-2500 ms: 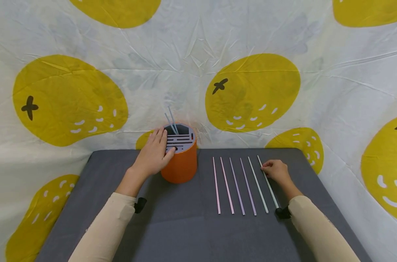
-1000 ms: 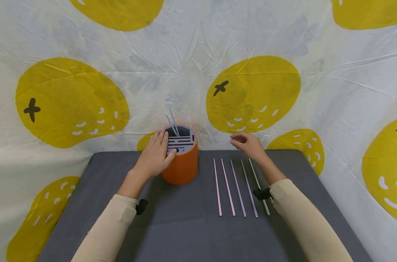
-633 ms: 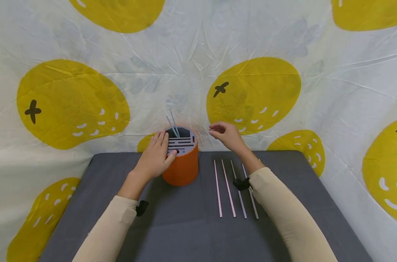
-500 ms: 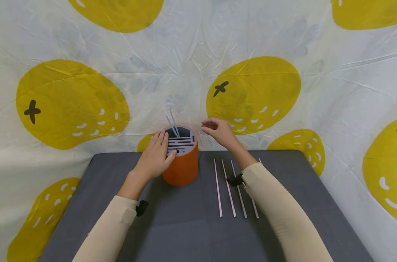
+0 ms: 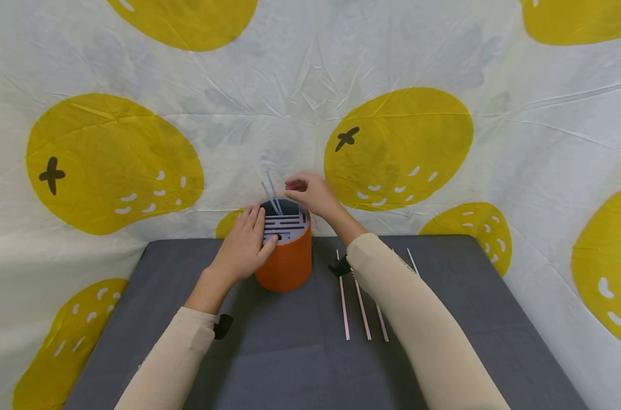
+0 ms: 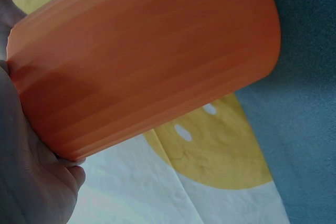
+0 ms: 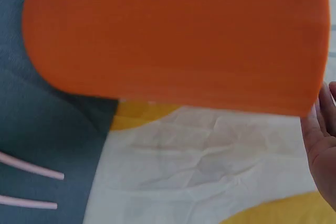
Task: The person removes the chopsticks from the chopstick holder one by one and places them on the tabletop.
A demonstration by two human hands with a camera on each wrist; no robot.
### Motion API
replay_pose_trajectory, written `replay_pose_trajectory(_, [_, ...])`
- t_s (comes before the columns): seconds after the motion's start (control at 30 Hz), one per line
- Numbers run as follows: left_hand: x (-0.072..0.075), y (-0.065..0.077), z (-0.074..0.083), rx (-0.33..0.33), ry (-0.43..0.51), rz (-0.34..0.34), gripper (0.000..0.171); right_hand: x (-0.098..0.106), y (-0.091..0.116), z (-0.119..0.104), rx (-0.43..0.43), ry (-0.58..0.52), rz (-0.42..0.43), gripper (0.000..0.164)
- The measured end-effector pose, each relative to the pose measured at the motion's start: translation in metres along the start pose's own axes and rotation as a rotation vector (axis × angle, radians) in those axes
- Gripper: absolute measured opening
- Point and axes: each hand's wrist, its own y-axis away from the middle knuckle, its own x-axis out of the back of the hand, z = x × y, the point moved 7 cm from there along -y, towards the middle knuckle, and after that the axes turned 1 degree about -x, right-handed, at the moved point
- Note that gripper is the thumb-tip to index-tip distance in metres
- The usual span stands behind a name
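An orange cylindrical knife holder point(image 5: 285, 265) with a grey slotted top stands at the back of the table. My left hand point(image 5: 241, 242) rests on its left rim, fingers straight and thumb along the front; the left wrist view shows that hand point(image 6: 39, 182) at the holder's rim. Two blue chopsticks point(image 5: 270, 193) lean up out of the rear compartment. Just right of them, above the rim, hovers my right hand point(image 5: 313, 193) with loosely bent fingers and nothing visible in them. Pink chopsticks point(image 5: 344, 313) lie in a row with others, partly hidden by my right sleeve.
The right forearm point(image 5: 403, 307) crosses over the chopstick row, and a pale chopstick point(image 5: 413, 261) shows beyond it. A dark cloth covers the table point(image 5: 274, 364). Behind the holder hangs a white curtain point(image 5: 269, 74) with yellow fruit prints.
From a pale chopstick at the right end of the row, my right hand has moved left and up to the holder. That chopstick still lies on the table. My left hand has stayed put.
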Motion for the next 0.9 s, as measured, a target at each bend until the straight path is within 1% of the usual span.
replay_pose_trajectory(0.17, [0.000, -0.001, -0.001, -0.005, -0.009, 0.001, 0.077, -0.013, -0.010, -0.007, -0.007, 0.006, -0.022, 0.039])
replay_pose_trajectory(0.4, [0.000, -0.002, -0.001, -0.006, -0.018, -0.005, 0.077, -0.023, -0.018, -0.012, -0.040, 0.113, 0.006, 0.029])
replay_pose_trajectory(0.63, [-0.002, -0.001, 0.001, -0.007, -0.012, -0.007, 0.078, -0.028, -0.019, -0.014, -0.053, 0.135, 0.038, 0.018])
replay_pose_trajectory(0.77, [-0.002, 0.000, 0.000, 0.000, -0.007, -0.006, 0.078, -0.029, -0.019, -0.014, -0.044, 0.139, 0.052, 0.017])
replay_pose_trajectory(0.9, [-0.002, 0.000, -0.001, 0.000, -0.006, -0.001, 0.078, -0.026, -0.018, -0.015, -0.020, 0.120, 0.078, 0.016])
